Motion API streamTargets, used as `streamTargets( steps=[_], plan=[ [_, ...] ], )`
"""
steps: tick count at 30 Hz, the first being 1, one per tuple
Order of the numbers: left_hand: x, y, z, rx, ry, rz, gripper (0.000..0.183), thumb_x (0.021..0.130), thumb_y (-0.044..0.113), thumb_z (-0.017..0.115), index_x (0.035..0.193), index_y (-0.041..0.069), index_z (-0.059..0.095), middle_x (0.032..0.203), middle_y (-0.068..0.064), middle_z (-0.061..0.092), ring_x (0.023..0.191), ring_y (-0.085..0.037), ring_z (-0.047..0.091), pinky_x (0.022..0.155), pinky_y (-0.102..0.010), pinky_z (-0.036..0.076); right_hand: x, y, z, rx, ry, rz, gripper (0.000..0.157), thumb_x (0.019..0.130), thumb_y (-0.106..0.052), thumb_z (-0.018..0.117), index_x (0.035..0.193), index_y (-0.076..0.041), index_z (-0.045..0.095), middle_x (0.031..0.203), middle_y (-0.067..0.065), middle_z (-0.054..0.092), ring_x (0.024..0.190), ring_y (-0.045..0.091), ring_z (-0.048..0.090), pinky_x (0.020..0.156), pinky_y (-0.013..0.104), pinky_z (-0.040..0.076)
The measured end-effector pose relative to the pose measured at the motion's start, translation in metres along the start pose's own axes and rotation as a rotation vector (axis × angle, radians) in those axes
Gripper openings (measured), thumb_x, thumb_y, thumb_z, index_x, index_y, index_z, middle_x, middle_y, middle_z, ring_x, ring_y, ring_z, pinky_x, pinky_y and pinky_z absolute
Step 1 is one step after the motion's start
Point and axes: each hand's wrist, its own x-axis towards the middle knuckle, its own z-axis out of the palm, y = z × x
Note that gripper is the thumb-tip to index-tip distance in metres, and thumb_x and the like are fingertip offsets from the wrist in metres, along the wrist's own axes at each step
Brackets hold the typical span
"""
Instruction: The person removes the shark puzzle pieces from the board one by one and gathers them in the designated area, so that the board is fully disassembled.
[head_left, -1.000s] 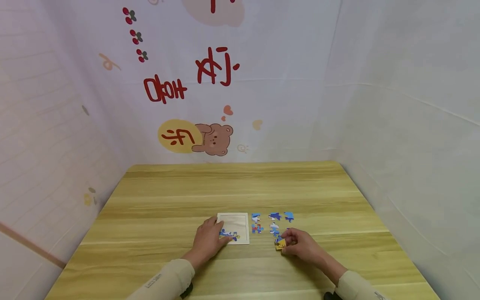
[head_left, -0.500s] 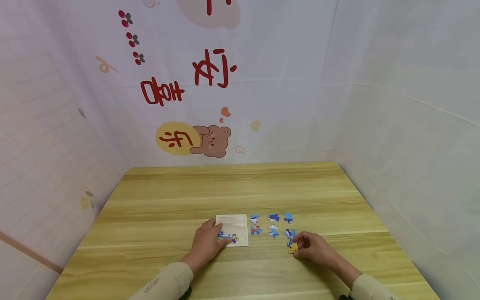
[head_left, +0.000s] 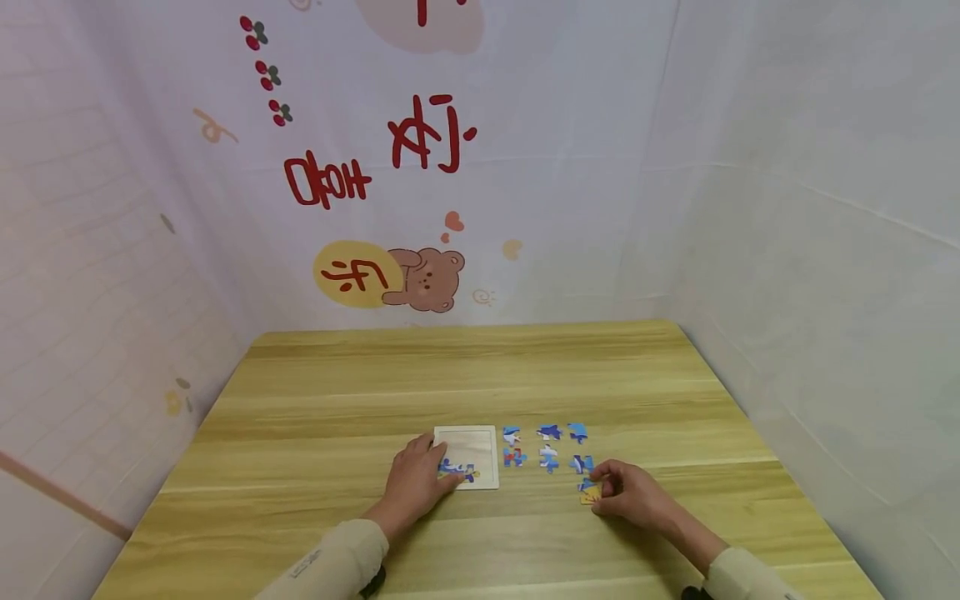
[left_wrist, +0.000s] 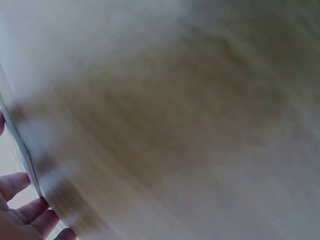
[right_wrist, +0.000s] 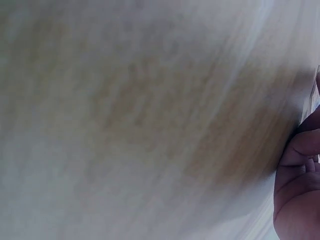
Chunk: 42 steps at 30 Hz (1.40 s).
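A pale square puzzle tray (head_left: 480, 443) lies on the table, with a few blue and yellow pieces (head_left: 457, 472) along its lower inside edge. My left hand (head_left: 415, 477) rests on the tray's left side, its thumb reaching across the lower corner. In the left wrist view, fingertips (left_wrist: 32, 210) touch the edge of the tray. My right hand (head_left: 628, 492) pinches a yellow and blue puzzle piece (head_left: 590, 495) between thumb and fingers, close to the tabletop. Just above that piece sits a dark blue and white one (head_left: 578, 463). The right wrist view shows only part of the curled hand (right_wrist: 302, 175).
Several loose puzzle pieces lie right of the tray, among them a red and blue piece (head_left: 514, 457), a light blue one (head_left: 549, 457) and a dark blue one (head_left: 550, 432). White cloth walls (head_left: 555, 208) enclose the wooden table (head_left: 465, 375) at its back and sides.
My right hand has moved to the right with the yellow and blue puzzle piece, stopping below the dark blue and white piece. My left hand stays on the tray.
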Motion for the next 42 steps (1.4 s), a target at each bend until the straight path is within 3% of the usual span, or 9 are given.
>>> streamTargets(
  steps=[6,12,20,28,38,42],
  plan=[
    [0.001,0.001,-0.002,-0.003,0.005,-0.007,0.06,0.085,0.038,0.077,0.125,-0.005,0.064,0.138,-0.027,0.05,0.126,-0.045,0.048,0.101,-0.06,0.037,0.003,-0.013,0.004,0.025,0.016,-0.002,0.032,0.08,-0.006,0.079,0.106,0.004,0.064,0.079,0.004,0.056,0.066,0.011,0.051,0.055,0.022,0.042],
    [0.0,0.001,-0.004,-0.022,0.011,0.006,0.057,0.085,0.037,0.077,0.124,-0.004,0.065,0.135,-0.027,0.052,0.123,-0.044,0.05,0.1,-0.06,0.039,0.02,-0.038,0.023,0.045,0.019,-0.048,0.028,0.085,-0.006,0.075,0.109,0.006,0.066,0.081,0.004,0.059,0.067,0.012,0.056,0.054,0.024,0.047],
    [-0.001,-0.016,-0.009,-0.034,0.014,0.051,0.054,0.088,0.031,0.074,0.128,-0.003,0.062,0.133,-0.026,0.053,0.125,-0.043,0.049,0.101,-0.06,0.038,0.055,-0.072,0.076,0.02,0.001,-0.079,0.031,0.084,-0.007,0.075,0.112,0.003,0.068,0.084,0.0,0.063,0.075,0.013,0.057,0.062,0.024,0.046],
    [-0.001,-0.027,-0.016,-0.023,-0.011,0.09,0.059,0.087,0.034,0.076,0.129,-0.006,0.061,0.134,-0.027,0.053,0.126,-0.043,0.049,0.102,-0.059,0.039,0.078,-0.091,0.125,0.061,-0.009,-0.041,0.036,0.083,-0.007,0.076,0.115,0.005,0.066,0.076,0.0,0.062,0.06,0.01,0.054,0.055,0.025,0.044],
    [-0.003,-0.029,-0.01,0.008,0.002,0.102,0.057,0.087,0.033,0.076,0.127,-0.005,0.062,0.134,-0.027,0.053,0.126,-0.043,0.048,0.102,-0.058,0.039,0.08,-0.094,0.139,0.003,0.021,-0.03,0.035,0.079,-0.005,0.077,0.112,0.005,0.07,0.066,-0.003,0.059,0.054,0.008,0.049,0.05,0.022,0.039],
    [-0.002,-0.029,-0.01,0.013,-0.012,0.091,0.057,0.087,0.033,0.076,0.128,-0.004,0.062,0.134,-0.027,0.053,0.127,-0.044,0.048,0.103,-0.058,0.038,0.081,-0.094,0.139,0.032,0.004,-0.016,0.035,0.08,-0.004,0.077,0.113,0.004,0.069,0.069,-0.002,0.059,0.055,0.009,0.049,0.049,0.023,0.038]
  ],
)
